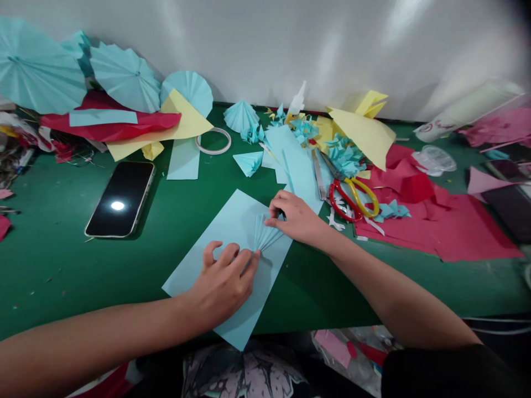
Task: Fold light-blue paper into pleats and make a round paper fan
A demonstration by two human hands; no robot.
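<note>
A light blue paper sheet [211, 254] lies on the green table [62, 265] in front of me. On its right part sits a small pleated blue paper fan [265, 235]. My left hand [222, 284] rests on the sheet with its fingers curled, and its fingertips press the fan's narrow point. My right hand [294, 218] pinches the fan's wide upper edge between thumb and fingers.
A dark phone [120, 199] lies to the left. Red and yellow scissors [352, 196] and a metal blade [318, 174] lie to the right beside red paper [435, 221]. Blue paper umbrellas [124, 77], yellow sheets [365, 132], a tape ring [213, 141] and a glue bottle [297, 99] crowd the back.
</note>
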